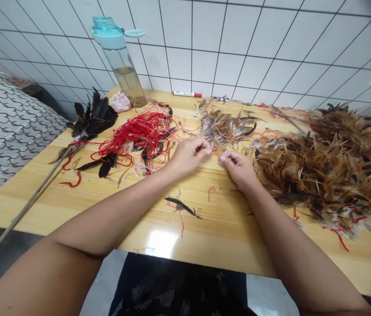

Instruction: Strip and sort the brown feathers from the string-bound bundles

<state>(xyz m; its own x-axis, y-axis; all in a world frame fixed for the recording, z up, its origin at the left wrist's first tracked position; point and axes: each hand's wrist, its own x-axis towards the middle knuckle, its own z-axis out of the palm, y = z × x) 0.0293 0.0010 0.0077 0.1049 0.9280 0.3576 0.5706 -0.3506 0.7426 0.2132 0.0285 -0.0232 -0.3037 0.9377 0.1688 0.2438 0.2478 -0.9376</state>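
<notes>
My left hand (190, 154) is over the middle of the wooden table, its fingers curled into a pinch. A short bit of red shows by its fingertips, too small to make out. Close by on the right, my right hand (238, 169) pinches thumb against forefinger; what it holds, if anything, I cannot make out. Just beyond both hands lies a small pile of brown and grey feathers (226, 125), with thin red strands around it. Left of my left hand sits a tangled heap of red string (142, 131). The large brown feather heap (323, 171) is beside my right hand.
A stick with black feathers (95, 115) at its end crosses the table's left edge. A blue-lidded water bottle (122, 66) stands against the tiled wall near a red marker (187, 94). One black feather (182, 205) lies in front of me on the table (218, 245).
</notes>
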